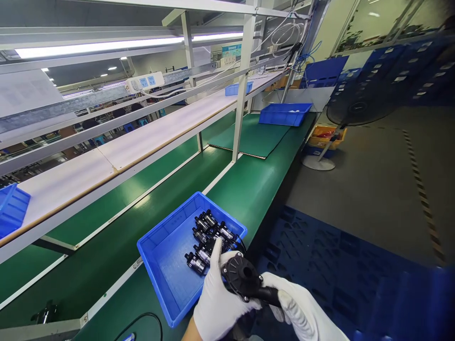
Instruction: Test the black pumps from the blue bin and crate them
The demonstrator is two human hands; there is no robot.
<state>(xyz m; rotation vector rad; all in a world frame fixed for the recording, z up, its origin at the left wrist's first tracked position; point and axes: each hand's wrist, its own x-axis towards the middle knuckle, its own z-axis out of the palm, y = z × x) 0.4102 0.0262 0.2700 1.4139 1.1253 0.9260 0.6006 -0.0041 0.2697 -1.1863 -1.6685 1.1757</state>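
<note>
Both my hands wear white gloves and hold one black pump-like part (pixel 245 279) with a round ribbed face, just over the near right corner of a blue plastic tray (pixel 167 265). My left hand (pixel 218 296) wraps round the part's round body, index finger stretched up. My right hand (pixel 298 310) grips the part's narrow black end. Several smaller black cylindrical parts (pixel 209 239) with wires lie in the tray's right half.
The tray sits on a long green workbench (pixel 249 184) beside a green belt (pixel 117 255). A white shelf (pixel 135 142) runs above. Further blue trays (pixel 284 113) (pixel 12 208) stand about. A floor fan (pixel 355 109) and blue pallets (pixel 337 265) are on the right.
</note>
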